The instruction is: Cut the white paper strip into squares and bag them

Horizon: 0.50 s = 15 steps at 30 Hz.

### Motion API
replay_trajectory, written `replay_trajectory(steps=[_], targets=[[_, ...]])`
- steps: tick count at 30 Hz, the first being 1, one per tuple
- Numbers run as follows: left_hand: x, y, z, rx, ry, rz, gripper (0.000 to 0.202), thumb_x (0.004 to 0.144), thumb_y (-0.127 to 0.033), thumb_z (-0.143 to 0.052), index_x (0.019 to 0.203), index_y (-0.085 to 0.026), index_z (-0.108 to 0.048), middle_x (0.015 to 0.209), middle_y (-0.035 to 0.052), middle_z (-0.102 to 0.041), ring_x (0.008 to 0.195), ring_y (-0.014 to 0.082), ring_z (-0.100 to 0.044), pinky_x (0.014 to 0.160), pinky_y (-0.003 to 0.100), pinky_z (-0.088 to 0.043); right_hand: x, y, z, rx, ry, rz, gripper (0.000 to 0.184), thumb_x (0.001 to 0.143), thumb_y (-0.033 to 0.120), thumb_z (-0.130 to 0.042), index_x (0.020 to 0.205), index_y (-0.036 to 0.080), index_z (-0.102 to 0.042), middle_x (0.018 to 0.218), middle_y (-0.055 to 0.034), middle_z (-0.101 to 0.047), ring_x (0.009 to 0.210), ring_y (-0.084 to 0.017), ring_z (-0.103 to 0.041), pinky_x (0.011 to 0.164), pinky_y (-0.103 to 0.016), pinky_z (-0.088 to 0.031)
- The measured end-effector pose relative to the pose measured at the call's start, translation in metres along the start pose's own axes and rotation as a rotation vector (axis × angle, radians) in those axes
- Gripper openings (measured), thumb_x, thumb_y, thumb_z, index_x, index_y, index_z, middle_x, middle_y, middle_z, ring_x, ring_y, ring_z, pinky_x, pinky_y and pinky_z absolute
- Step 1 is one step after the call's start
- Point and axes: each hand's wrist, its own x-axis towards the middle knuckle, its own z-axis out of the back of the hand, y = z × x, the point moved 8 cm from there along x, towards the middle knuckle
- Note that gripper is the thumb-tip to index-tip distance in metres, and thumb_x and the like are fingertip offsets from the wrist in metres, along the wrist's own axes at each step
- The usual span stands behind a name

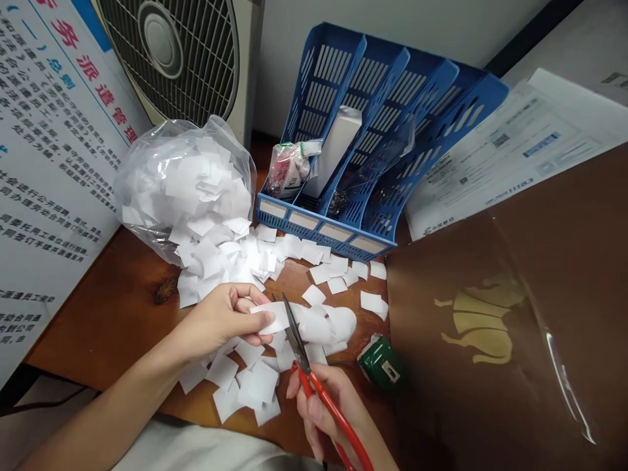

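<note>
My left hand (240, 314) pinches the end of a white paper strip (273, 316) between thumb and fingers. In my right hand (328, 405) are red-handled scissors (298, 347), their dark blades parted around the strip just right of my left fingertips. Beyond the blades lies a curled length of white paper (333, 324); whether it joins the held strip is hard to make out. Loose cut paper pieces (258, 383) are scattered under and around both hands. A larger heap of pieces (220, 255) spills from a clear plastic bag (142, 170) full of them.
A blue file rack (353, 242) stands at the back, holding a small packet (289, 171) and a white box (336, 150). A green tape measure (381, 362) sits right of the scissors. A fan (196, 59), printed board (63, 150) and brown box (490, 392) surround the wooden table (112, 307).
</note>
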Motion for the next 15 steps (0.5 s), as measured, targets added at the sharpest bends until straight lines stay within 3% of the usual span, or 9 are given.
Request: replay_trajectory(steps=[15], targets=[[0.0028, -0.0014, 0.0025, 0.070, 0.043, 0.021, 0.030, 0.077, -0.036, -0.087, 0.086, -0.013, -0.069, 0.063, 0.0019, -0.073, 0.063, 0.0123, -0.073, 0.057, 0.014, -0.055, -0.0005, -0.0005, -0.0002, -0.136, -0.036, -0.086, 0.056, 0.085, 0.069, -0.070, 0.092, 0.015, -0.057, 0.060, 0.0081, -0.045, 0.037, -0.005, -0.049, 0.037, -0.014, -0.028]])
